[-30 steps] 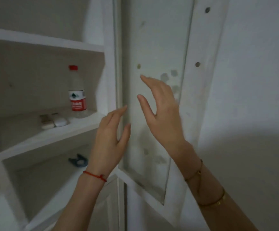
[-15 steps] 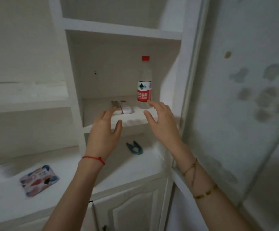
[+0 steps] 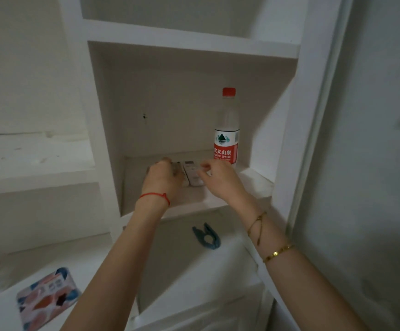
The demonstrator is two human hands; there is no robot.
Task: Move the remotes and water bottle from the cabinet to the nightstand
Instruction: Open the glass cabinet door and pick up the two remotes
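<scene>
Two remotes lie side by side on the white cabinet shelf. My left hand curls over the darker left remote and hides most of it. The fingers of my right hand pinch the right edge of the white remote, which still rests on the shelf. A clear water bottle with a red cap and red label stands upright just behind my right hand, near the shelf's right wall.
A blue clip lies on the counter below the shelf. A colourful packet sits at the counter's front left. The open glass cabinet door stands close on the right. Another shelf board runs above the bottle.
My view swung from the glass door to the shelf. Both hands moved forward into the compartment and came down onto the two remotes.
</scene>
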